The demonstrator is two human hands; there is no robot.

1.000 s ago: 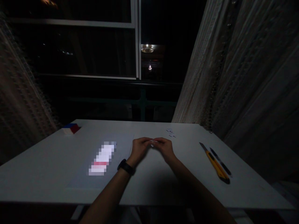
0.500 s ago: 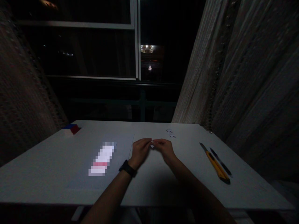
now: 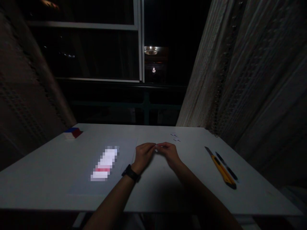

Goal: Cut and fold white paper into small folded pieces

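Over the middle of the white table (image 3: pixel 153 198), my left hand (image 3: pixel 144 156) and my right hand (image 3: pixel 170 153) meet with their fingertips pinched together. Between them is a small whitish piece (image 3: pixel 156 149) that looks like paper; most of it is hidden by the fingers. Both hands are closed on it, the left from one side and the right from the other. A dark watch (image 3: pixel 130 173) is on my left wrist. Just beyond my right hand lie small white slips (image 3: pixel 177 140) with dark marks, flat on the table.
On the right lie a yellow utility knife (image 3: pixel 222 171), blade showing, and a dark pen (image 3: pixel 226 166). To the left, a bright pixelated rectangle (image 3: pixel 105 163) rests on a large pale sheet (image 3: pixel 81 185). A red, white and blue block (image 3: pixel 72 133) sits at the far left. Curtains (image 3: pixel 203 80) flank the window.
Almost nothing differs. Both hands keep their pinch in the same place, with only a slight shift of the fingers; the things on the table have not moved.
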